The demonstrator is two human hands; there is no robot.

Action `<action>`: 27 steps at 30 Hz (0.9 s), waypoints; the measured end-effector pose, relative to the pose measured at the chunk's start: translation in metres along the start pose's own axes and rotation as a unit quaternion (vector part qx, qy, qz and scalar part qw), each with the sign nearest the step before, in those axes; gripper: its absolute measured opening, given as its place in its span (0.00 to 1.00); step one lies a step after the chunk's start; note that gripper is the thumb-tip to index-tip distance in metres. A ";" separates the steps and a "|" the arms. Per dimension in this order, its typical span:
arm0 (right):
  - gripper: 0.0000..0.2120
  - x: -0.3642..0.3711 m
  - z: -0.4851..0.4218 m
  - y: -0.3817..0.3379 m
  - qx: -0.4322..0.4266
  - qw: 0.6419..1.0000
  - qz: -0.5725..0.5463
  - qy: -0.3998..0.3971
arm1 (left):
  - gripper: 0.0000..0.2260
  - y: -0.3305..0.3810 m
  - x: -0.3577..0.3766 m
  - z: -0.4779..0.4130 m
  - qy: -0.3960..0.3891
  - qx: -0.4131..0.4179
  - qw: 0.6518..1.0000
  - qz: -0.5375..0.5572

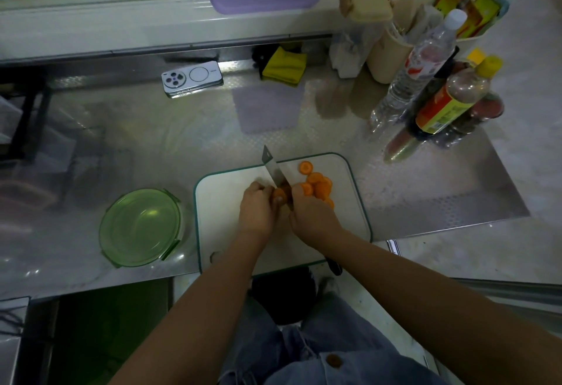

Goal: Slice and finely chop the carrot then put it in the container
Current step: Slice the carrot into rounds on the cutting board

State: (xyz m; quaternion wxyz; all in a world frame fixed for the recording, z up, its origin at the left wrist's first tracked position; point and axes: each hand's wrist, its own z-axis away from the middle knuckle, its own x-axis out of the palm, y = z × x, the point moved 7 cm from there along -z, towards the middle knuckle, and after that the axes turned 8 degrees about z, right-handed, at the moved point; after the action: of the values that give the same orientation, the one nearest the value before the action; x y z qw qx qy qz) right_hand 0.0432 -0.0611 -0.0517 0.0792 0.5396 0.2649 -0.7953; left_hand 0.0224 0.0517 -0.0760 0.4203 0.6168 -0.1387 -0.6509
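Slicing is judged to be nearly done. Only a short stub of carrot [280, 194] is left near the middle of the cutting board [225, 202], where it is pinched by the curled fingers of the left hand [257, 209]. The knife [272, 170] is gripped by the right hand [310, 214], whose fingers are wrapped round the handle. The blade points toward 11 o'clock and is set against the stub. Cut rounds [319, 185] are piled at 2 o'clock of the hands.

With so little left, the fingertips should be tucked back before the last cuts are made. The rounds are then to be stacked and chopped finely. The green container [141, 228] stands on the worktop [152, 129] at 9 o'clock of the board, not yet filled.
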 end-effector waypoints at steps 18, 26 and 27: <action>0.16 -0.008 0.005 0.008 -0.021 0.999 0.013 -0.029 | 0.13 0.003 -0.001 0.010 -0.009 0.027 0.999 -0.035; 0.18 -0.005 0.008 0.013 -0.011 1.000 -0.014 -0.008 | 0.11 0.007 0.008 0.010 -0.015 0.060 0.997 -0.053; 0.18 -0.005 0.009 0.013 -0.009 1.000 -0.016 -0.002 | 0.11 0.007 0.008 0.009 -0.017 0.061 0.997 -0.054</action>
State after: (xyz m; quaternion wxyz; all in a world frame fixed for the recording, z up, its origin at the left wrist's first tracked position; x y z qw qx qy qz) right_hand 0.0435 -0.0771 -0.0487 0.0722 0.5328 0.2806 -0.7951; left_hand 0.0173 0.0388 -0.0747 0.3438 0.6370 -0.1515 -0.6731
